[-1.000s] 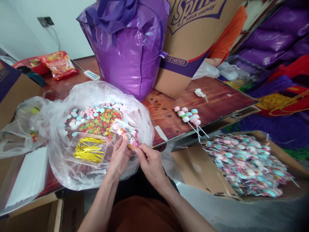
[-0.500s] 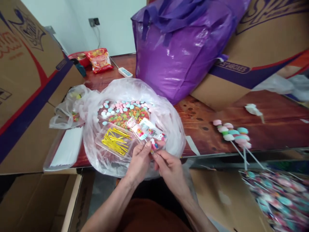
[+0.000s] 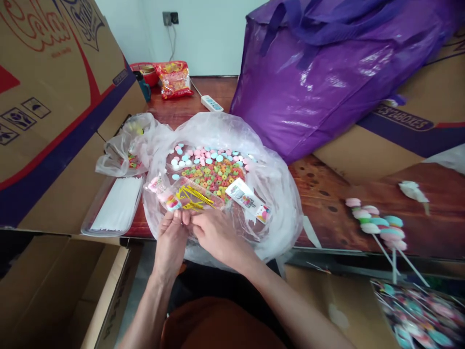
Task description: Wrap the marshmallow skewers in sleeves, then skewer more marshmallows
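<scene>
My left hand (image 3: 170, 237) pinches a wrapped candy skewer (image 3: 162, 194) that points up and to the left, its fingers closed on the lower end. My right hand (image 3: 214, 232) is closed just beside it, fingertips at the clear tray of gold twist ties (image 3: 196, 198). Both hands are at the near rim of a big clear plastic bag (image 3: 279, 194) that holds colourful ring candies (image 3: 214, 174), pastel round candies and a small stack of printed wrappers (image 3: 249, 199).
A purple zip bag (image 3: 327, 82) and a cardboard carton (image 3: 410, 140) stand behind on the wooden table (image 3: 327, 198). Finished candy skewers (image 3: 378, 223) lie at right. A tray of white sticks (image 3: 118, 208) and a large carton (image 3: 47, 106) are at left; an open box (image 3: 58, 286) sits below.
The view has swung left. My hands moved left with the wrapped skewer, from beside the printed wrappers to the twist-tie tray, and the skewer now points up-left.
</scene>
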### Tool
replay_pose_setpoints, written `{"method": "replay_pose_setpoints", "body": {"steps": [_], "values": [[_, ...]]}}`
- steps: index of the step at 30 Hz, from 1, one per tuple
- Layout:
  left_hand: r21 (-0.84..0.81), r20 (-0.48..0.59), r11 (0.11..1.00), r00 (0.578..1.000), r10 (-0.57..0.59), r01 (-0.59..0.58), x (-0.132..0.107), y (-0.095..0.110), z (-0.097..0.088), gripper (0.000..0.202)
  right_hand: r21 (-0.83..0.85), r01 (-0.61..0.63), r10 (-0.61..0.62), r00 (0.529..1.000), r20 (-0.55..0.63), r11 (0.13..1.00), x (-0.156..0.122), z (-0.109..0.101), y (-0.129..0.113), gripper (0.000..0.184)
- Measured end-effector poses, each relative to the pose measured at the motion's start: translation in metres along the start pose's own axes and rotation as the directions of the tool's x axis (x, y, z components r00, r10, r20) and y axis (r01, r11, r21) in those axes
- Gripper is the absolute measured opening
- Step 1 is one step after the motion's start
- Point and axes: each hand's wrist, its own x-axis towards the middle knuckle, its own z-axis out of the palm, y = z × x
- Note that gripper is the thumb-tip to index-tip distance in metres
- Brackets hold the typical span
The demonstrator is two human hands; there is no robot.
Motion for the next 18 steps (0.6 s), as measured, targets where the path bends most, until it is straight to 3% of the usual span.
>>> {"method": "replay_pose_setpoints", "body": {"steps": [3,6,9,15,18], "values": [[0.054,-0.089,0.99,0.987,0.136,-0.131,0.005,0.005,-0.013,0.029,-0.389,-0.061,0.038,0.997,-0.069,0.919,0.018,0.011,-0.004,0.026],[0.099,-0.131,0.985,0.98,0.152,-0.139,0.008,0.012,-0.018,0.03,-0.492,-0.121,0.104,0.993,-0.063,0.862,0.03,0.022,0.0,0.029],[0.061,-0.118,0.994,0.989,0.092,-0.085,0.009,0.015,-0.02,0.031,-0.469,-0.081,0.081,0.997,-0.021,0.879,0.034,0.028,0.006,0.03],[0.05,-0.088,0.997,0.994,0.06,-0.056,0.013,0.015,-0.018,0.026,-0.355,-0.087,0.048,0.992,-0.115,0.931,0.034,0.023,0.02,0.037],[0.089,-0.077,0.995,0.996,0.046,-0.04,0.016,0.014,-0.015,0.028,-0.196,-0.07,0.032,0.981,-0.19,0.978,0.033,0.019,0.029,0.033]]}}
